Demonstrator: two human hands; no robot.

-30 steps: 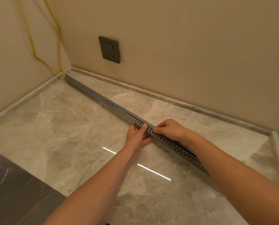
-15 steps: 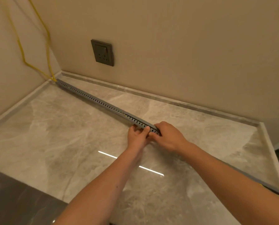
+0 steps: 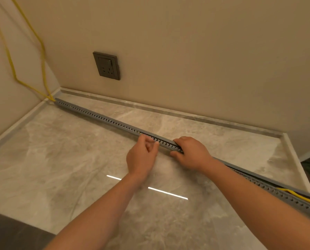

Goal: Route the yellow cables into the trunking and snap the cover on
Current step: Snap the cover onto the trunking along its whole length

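A long grey slotted trunking (image 3: 103, 120) lies diagonally on the marble floor, from the far-left wall corner to the lower right. Two yellow cables (image 3: 42, 56) hang down the left wall and enter its corner end. Its grey cover (image 3: 255, 175) lies along the top and stands slightly raised at the lower right, where a yellow cable (image 3: 298, 195) shows beneath it. My right hand (image 3: 192, 152) grips the trunking mid-length, fingers over the top and thumb on the near side. My left hand (image 3: 141, 157) is blurred just to its left, fingers loosely curled at the trunking's near side.
A dark wall socket (image 3: 107, 65) sits on the back wall above the skirting. A raised stone kerb (image 3: 293, 163) borders the floor on the right, and a darker floor tile (image 3: 10, 231) begins at the lower left.
My left hand has slid left, away from my right hand, and come off the top of the trunking. My right hand keeps its grip. The view has shifted, showing more trunking at the lower right.
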